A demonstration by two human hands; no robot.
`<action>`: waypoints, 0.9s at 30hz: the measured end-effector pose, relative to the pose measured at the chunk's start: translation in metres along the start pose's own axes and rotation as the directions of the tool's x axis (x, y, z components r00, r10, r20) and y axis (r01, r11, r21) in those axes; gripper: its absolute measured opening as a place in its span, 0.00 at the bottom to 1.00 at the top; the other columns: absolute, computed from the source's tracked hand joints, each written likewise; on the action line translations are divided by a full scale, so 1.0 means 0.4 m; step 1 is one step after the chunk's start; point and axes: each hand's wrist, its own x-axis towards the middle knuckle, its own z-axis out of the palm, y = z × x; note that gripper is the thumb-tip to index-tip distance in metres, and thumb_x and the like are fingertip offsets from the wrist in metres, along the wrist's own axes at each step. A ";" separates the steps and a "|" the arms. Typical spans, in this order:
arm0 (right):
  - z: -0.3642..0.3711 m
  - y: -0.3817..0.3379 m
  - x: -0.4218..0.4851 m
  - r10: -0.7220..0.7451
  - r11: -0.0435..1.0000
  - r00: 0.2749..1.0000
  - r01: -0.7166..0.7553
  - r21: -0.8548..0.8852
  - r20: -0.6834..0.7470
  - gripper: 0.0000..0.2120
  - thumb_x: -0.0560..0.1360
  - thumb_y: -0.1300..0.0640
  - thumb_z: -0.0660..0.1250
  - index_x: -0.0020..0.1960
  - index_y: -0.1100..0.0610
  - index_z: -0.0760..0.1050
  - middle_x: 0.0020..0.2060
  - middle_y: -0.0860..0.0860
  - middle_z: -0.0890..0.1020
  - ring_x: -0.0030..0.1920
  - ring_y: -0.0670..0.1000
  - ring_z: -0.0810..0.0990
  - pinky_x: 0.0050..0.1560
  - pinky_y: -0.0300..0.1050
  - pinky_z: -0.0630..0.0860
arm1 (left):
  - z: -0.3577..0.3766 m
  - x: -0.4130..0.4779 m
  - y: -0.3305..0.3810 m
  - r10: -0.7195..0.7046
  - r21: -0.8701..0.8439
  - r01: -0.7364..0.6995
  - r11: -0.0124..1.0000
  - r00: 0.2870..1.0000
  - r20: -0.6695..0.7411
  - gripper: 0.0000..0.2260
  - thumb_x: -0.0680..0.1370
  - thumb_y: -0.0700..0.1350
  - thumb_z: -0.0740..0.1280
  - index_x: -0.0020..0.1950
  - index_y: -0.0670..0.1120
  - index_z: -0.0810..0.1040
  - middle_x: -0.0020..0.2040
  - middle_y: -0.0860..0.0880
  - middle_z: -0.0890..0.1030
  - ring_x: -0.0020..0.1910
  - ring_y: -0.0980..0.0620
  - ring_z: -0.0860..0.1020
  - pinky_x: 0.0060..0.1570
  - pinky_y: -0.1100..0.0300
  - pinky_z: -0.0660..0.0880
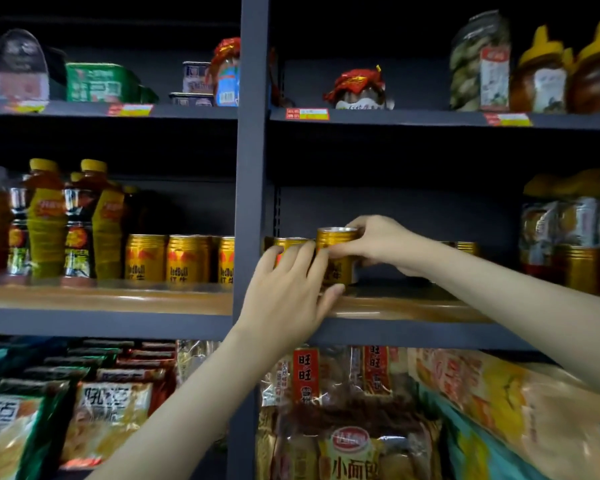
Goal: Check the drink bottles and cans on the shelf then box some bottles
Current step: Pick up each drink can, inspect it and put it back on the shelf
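you're still checking: right hand (378, 244) grips a gold can (336, 252) on the shelf (395, 304), left hand (288, 289) fingers spread against it, boxing not begun.

Dim store scene, shelf recesses near black at 12 o'clock. Light falls from the front onto both forearms and the gold cans (167, 258). Wide-angle bending and blur toward 3, 9 and 6 o'clock edges; overall soft focus.
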 end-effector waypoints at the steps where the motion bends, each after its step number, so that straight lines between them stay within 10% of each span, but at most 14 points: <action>1: 0.007 0.005 0.005 0.005 1.000 1.000 -0.005 -0.023 0.025 0.22 0.67 0.45 0.76 0.56 0.53 0.74 0.46 0.48 0.79 0.49 0.48 0.79 0.48 0.43 0.80 | 0.003 0.006 -0.001 0.004 0.000 -0.004 1.000 1.000 0.007 0.23 0.81 0.54 0.53 0.63 0.41 0.77 0.59 0.42 0.80 0.56 0.43 0.79 0.56 0.48 0.72; 12: -0.133 0.133 0.100 -0.038 0.971 0.966 0.095 -0.219 0.255 0.38 0.69 0.35 0.66 0.74 0.50 0.62 0.71 0.52 0.69 0.68 0.49 0.71 0.71 0.45 0.64 | 0.015 0.156 0.081 -0.024 -0.064 0.025 0.998 1.000 0.020 0.23 0.79 0.55 0.52 0.60 0.42 0.78 0.52 0.43 0.81 0.50 0.42 0.80 0.48 0.50 0.76; 15: -0.226 0.280 0.145 0.097 0.758 0.991 -0.012 -0.653 0.094 0.43 0.75 0.43 0.68 0.79 0.52 0.45 0.78 0.53 0.50 0.77 0.56 0.52 0.74 0.50 0.55 | 0.042 0.165 0.132 -0.011 -0.094 0.019 0.995 0.996 0.084 0.29 0.78 0.63 0.49 0.65 0.45 0.76 0.55 0.45 0.81 0.54 0.44 0.78 0.54 0.49 0.73; 19: -0.307 0.435 0.178 0.278 0.567 0.959 -0.117 -0.816 0.055 0.51 0.74 0.53 0.72 0.78 0.53 0.35 0.78 0.54 0.41 0.78 0.58 0.43 0.75 0.53 0.51 | 0.086 0.142 0.172 -0.011 -0.053 0.015 0.998 0.996 0.085 0.28 0.79 0.63 0.49 0.53 0.46 0.82 0.46 0.46 0.83 0.48 0.44 0.80 0.62 0.44 0.66; 27: -0.275 0.491 0.229 0.108 0.550 0.988 0.030 -0.835 0.107 0.33 0.72 0.58 0.72 0.70 0.60 0.58 0.68 0.56 0.63 0.71 0.56 0.60 0.67 0.47 0.63 | 0.099 0.142 0.181 -0.005 -0.073 0.008 0.997 0.999 0.037 0.28 0.80 0.61 0.49 0.53 0.45 0.83 0.50 0.45 0.82 0.53 0.44 0.79 0.67 0.46 0.61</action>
